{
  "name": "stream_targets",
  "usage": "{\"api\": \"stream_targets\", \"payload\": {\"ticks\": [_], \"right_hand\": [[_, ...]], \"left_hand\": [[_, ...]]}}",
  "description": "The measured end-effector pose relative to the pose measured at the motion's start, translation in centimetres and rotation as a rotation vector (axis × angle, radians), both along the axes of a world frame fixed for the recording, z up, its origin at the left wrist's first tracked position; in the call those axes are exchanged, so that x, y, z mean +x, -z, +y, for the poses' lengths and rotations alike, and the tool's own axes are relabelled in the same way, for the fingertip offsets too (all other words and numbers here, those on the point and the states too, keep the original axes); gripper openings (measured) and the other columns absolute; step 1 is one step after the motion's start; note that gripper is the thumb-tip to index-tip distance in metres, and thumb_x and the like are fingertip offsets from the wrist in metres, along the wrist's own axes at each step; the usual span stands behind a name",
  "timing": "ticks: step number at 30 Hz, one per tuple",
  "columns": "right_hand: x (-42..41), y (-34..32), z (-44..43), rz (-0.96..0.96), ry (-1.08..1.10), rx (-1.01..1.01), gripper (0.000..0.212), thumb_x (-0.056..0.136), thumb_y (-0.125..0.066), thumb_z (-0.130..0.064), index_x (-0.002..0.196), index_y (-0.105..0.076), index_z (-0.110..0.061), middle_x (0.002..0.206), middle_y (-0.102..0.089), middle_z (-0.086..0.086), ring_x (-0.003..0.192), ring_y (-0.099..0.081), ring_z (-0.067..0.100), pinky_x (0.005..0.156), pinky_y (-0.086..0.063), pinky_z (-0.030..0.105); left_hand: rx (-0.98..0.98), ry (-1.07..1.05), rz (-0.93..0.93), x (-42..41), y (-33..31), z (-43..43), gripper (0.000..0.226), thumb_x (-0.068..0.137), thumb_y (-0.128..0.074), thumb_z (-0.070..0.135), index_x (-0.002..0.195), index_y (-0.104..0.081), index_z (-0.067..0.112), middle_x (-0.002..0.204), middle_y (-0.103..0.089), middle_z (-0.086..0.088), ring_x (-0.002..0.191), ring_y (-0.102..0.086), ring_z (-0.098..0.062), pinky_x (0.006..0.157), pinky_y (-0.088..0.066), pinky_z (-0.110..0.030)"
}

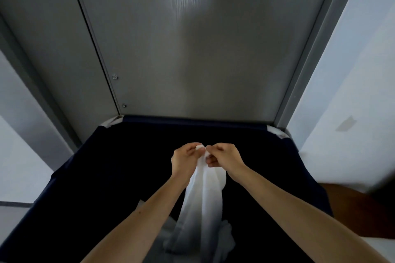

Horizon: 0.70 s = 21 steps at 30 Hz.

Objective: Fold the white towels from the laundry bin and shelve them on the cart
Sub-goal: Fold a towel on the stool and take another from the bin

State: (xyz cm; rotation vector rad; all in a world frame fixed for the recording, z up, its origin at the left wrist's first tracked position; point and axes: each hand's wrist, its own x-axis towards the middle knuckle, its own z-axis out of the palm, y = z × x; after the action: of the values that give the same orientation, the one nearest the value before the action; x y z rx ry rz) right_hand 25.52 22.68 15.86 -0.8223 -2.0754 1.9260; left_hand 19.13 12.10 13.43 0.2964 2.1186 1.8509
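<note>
Left hand point(186, 159) and right hand point(224, 157) together, both pinching the top edge of a limp white cloth towel point(203, 198). Held high over the dark navy fabric laundry bin point(96, 177), likely to find corners before folding

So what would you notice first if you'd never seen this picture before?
First, the white towel in the middle, bright against the dark: the left hand and right hand pinch its top close together, and it hangs down in a long bunch. Around it is the dark blue laundry bin, with more white cloth at the bottom. Behind the bin stands a big grey panel.
</note>
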Motion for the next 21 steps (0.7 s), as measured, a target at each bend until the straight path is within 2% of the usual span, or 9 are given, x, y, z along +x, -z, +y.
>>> {"api": "stream_targets", "payload": {"ticks": [4,8,10,12,14,16,19,21], "right_hand": [[0.2,-0.1,-0.2,0.002,-0.005,-0.004,0.021,0.091,-0.059,-0.019,0.077,-0.067,-0.005,0.066,-0.067,0.009,0.061,-0.066,0.015,0.059,-0.053,0.022],[0.4,0.1,-0.2,-0.025,-0.023,0.001,0.024,0.095,-0.051,-0.017,0.08,-0.066,-0.006,0.072,-0.068,0.008,0.066,-0.068,0.017,0.066,-0.057,0.027],[0.5,0.3,-0.3,-0.043,-0.017,-0.007,0.025,0.096,-0.048,-0.019,0.081,-0.066,-0.009,0.073,-0.068,0.008,0.068,-0.068,0.017,0.067,-0.057,0.027],[0.8,0.3,-0.3,-0.057,-0.022,-0.03,0.025,0.097,-0.047,-0.023,0.085,-0.065,-0.011,0.077,-0.069,0.008,0.071,-0.069,0.017,0.065,-0.055,0.024],[0.9,0.1,-0.2,-0.072,-0.024,-0.054,0.026,0.096,-0.047,-0.026,0.092,-0.067,-0.01,0.081,-0.069,0.006,0.075,-0.068,0.015,0.065,-0.053,0.021],[1.0,-0.1,-0.2,-0.089,-0.05,-0.036,0.028,0.096,-0.047,-0.029,0.098,-0.068,-0.01,0.087,-0.068,0.001,0.08,-0.066,0.012,0.066,-0.052,0.02],[1.0,-0.3,-0.3,-0.127,-0.133,0.053,0.029,0.096,-0.045,-0.034,0.099,-0.069,-0.019,0.099,-0.067,-0.006,0.086,-0.06,0.007,0.074,-0.051,0.02],[1.2,-0.6,0.0,-0.143,-0.19,0.14,0.027,0.096,-0.046,-0.036,0.094,-0.071,-0.024,0.089,-0.065,-0.012,0.085,-0.058,0.005,0.076,-0.047,0.022]], "left_hand": [[0.038,0.105,0.004,0.4,0.1,-0.7,0.018,0.085,-0.068,0.018,0.087,-0.067,0.037,0.088,-0.072,0.001,0.09,-0.068,-0.017,0.083,-0.054,-0.032],[0.042,0.199,-0.01,0.9,0.3,-1.0,0.032,0.079,-0.074,0.016,0.1,-0.061,0.036,0.093,-0.073,-0.001,0.089,-0.069,-0.013,0.083,-0.054,-0.026],[0.009,0.208,0.012,1.0,0.4,-0.8,0.034,0.079,-0.075,0.015,0.104,-0.061,0.033,0.091,-0.072,-0.007,0.087,-0.07,-0.018,0.082,-0.056,-0.029],[-0.015,0.203,0.03,1.0,0.4,-0.9,0.032,0.079,-0.074,0.015,0.1,-0.06,0.036,0.091,-0.071,-0.013,0.087,-0.069,-0.023,0.084,-0.056,-0.034],[-0.02,0.201,0.028,1.1,0.5,-0.8,0.032,0.079,-0.075,0.016,0.099,-0.06,0.036,0.091,-0.071,-0.012,0.088,-0.069,-0.025,0.085,-0.056,-0.037],[-0.036,0.209,0.039,1.2,0.6,-0.7,0.031,0.079,-0.074,0.018,0.106,-0.063,0.029,0.089,-0.072,-0.008,0.086,-0.069,-0.022,0.083,-0.056,-0.036],[-0.062,0.181,0.056,1.1,0.6,-0.6,0.03,0.08,-0.074,0.022,0.108,-0.066,0.026,0.083,-0.071,-0.004,0.081,-0.068,-0.02,0.078,-0.057,-0.034],[-0.07,0.179,0.064,1.0,0.4,-0.7,0.026,0.081,-0.072,0.019,0.105,-0.066,0.026,0.085,-0.071,-0.003,0.082,-0.068,-0.02,0.079,-0.057,-0.035]]}}
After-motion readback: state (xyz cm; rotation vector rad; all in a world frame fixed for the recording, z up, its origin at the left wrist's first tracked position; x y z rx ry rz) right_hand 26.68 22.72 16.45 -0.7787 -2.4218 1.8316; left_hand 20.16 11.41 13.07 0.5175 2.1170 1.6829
